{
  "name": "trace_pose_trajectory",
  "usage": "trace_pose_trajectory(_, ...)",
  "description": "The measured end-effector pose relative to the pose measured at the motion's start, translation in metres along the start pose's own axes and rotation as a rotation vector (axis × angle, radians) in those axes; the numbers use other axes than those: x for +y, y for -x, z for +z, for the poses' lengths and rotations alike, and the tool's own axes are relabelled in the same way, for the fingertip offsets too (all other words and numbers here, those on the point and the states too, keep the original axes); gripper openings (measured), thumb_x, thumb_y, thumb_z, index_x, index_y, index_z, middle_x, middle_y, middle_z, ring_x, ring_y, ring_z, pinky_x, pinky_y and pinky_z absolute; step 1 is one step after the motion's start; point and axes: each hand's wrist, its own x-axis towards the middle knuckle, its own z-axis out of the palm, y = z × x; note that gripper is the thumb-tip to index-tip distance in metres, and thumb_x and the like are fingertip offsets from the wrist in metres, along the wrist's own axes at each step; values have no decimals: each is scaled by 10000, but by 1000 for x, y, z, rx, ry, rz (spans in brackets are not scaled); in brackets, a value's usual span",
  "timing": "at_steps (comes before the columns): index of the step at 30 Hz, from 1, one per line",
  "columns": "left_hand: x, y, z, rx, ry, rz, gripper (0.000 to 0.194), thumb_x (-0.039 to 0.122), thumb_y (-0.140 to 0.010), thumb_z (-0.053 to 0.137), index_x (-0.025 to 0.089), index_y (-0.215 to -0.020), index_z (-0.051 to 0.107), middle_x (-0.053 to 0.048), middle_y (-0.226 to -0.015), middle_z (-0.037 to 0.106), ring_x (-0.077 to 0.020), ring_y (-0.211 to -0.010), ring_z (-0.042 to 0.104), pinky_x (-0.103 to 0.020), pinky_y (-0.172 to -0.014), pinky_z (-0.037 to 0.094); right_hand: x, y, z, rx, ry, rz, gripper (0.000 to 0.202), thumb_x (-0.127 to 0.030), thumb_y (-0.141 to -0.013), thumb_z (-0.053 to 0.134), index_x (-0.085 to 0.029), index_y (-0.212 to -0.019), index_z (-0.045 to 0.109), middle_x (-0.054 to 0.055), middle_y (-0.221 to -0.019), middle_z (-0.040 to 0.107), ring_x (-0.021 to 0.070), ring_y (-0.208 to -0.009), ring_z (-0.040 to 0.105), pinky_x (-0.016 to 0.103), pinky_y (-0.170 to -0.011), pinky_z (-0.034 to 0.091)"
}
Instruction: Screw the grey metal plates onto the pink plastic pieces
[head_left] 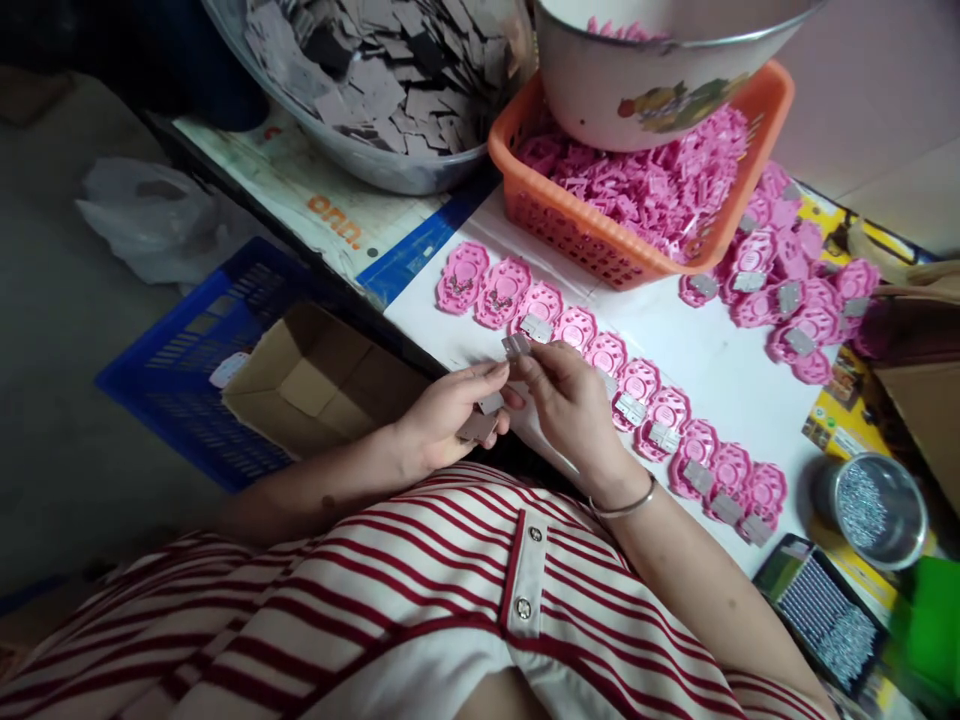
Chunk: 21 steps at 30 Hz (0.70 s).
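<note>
My left hand (450,412) is curled round a few small grey plates (478,428) near the table's front edge. Between the thumb and fingers of my right hand (559,400) is another grey plate (516,346), raised beside the left fingertips. A slanting row of pink plastic parts (576,328) runs along the white sheet (465,345) just beyond my hands. Grey plates lie on most parts of the row, such as the plate (536,327) on the third one. The two parts at the left end, including the leftmost pink part (462,277), show small metal pieces instead.
A metal basin (420,172) of grey plates stands behind, beside an orange basket (592,240) of pink pieces with an enamel bowl (675,95) on it. Finished-looking pink parts (795,285) pile at right, near a steel cup (904,520) and screw tray (787,570). A blue crate (176,330) holds a cardboard box (300,380).
</note>
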Motion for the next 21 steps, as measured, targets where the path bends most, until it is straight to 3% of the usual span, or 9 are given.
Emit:
trace_pose_trajectory(4, 4, 4, 1, -46, 33, -177, 349, 410, -1002, 435, 153, -989, 670, -51, -800, 681, -91, -462, 608, -161, -340, 452, 1, -9, -17, 46, -405, 158, 240, -401, -803, 706, -193, -916, 668, -3, -793, 643, 98, -647, 532, 261, -626, 446)
trace_pose_trajectory(7, 5, 5, -2, -44, 17, -186, 299, 339, -992, 460, 136, -944, 674, -59, -786, 681, -94, -454, 604, -167, -342, 459, 1, -21, -23, 73, -434, 160, 210, -344, -744, 753, -179, -847, 674, -8, -753, 649, 90, -631, 531, 253, -620, 445)
trace_pose_trajectory(10, 7, 3, -7, 18, -1, -64, 197, 249, -964, 524, 137, -893, 669, -31, -723, 664, -76, -448, 593, -139, -361, 448, 1, -41, -23, 58, -270, 92, 144, -277, -779, 681, -178, -878, 716, -2, -731, 662, 111, -645, 548, 276, -651, 451)
trace_pose_trajectory(15, 16, 2, -14, 116, 82, 35, 308, 320, -1007, 455, 129, -889, 667, -59, -775, 694, -94, -533, 646, -167, -469, 528, 4, -82, -12, 38, 123, -49, 147, -181, -792, 607, -168, -840, 746, 21, -752, 693, 160, -709, 584, 319, -720, 457)
trace_pose_trajectory(18, 23, 3, -16, 110, 89, 61, 361, 377, -1017, 420, 129, -930, 667, -62, -779, 698, -98, -511, 639, -174, -440, 520, 8, -95, -8, 75, 329, -112, 160, -238, -807, 642, -159, -889, 754, 72, -842, 711, 196, -771, 596, 383, -801, 475)
trace_pose_trajectory(21, 30, 3, -17, 89, 59, 89, 442, 484, -1006, 397, 135, -987, 668, -61, -791, 700, -107, -494, 632, -190, -409, 518, 8, -91, -9, 140, 406, -168, 233, -309, -817, 672, -156, -974, 748, 116, -930, 699, 221, -844, 598, 428, -858, 482)
